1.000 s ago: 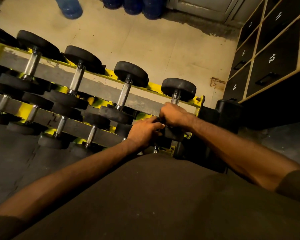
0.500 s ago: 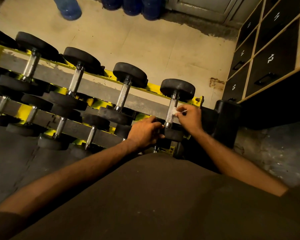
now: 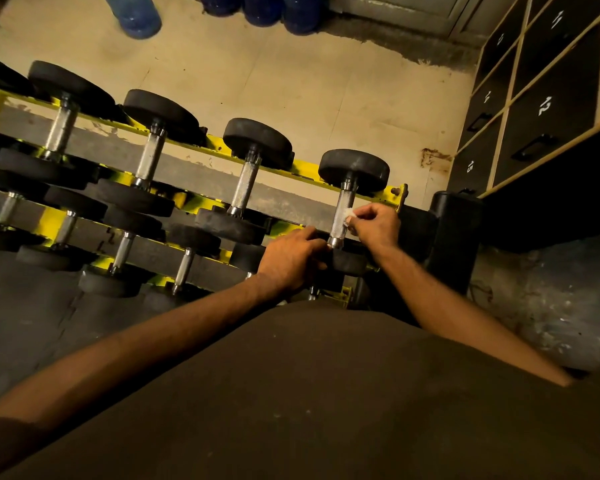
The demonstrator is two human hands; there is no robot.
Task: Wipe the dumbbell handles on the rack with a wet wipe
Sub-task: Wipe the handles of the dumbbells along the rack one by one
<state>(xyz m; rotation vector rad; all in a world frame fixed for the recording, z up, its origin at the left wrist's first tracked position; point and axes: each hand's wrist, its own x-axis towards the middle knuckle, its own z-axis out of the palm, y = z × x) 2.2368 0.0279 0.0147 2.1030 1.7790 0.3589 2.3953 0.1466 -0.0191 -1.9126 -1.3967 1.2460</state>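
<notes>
A yellow and grey rack carries several black dumbbells with chrome handles on two tiers. The rightmost top-tier dumbbell has its handle in plain sight. My right hand pinches a small white wet wipe against the right side of that handle. My left hand rests with curled fingers on the near black head of the same dumbbell, by the handle's lower end. Whether it grips the head I cannot tell.
Dark numbered lockers stand to the right, with a black padded block beside the rack's end. Blue water jugs stand on the tiled floor beyond the rack. My dark shirt fills the foreground.
My right hand has come off the top of the handle and now holds the wipe at its right side. The left hand has stayed on the near head.
</notes>
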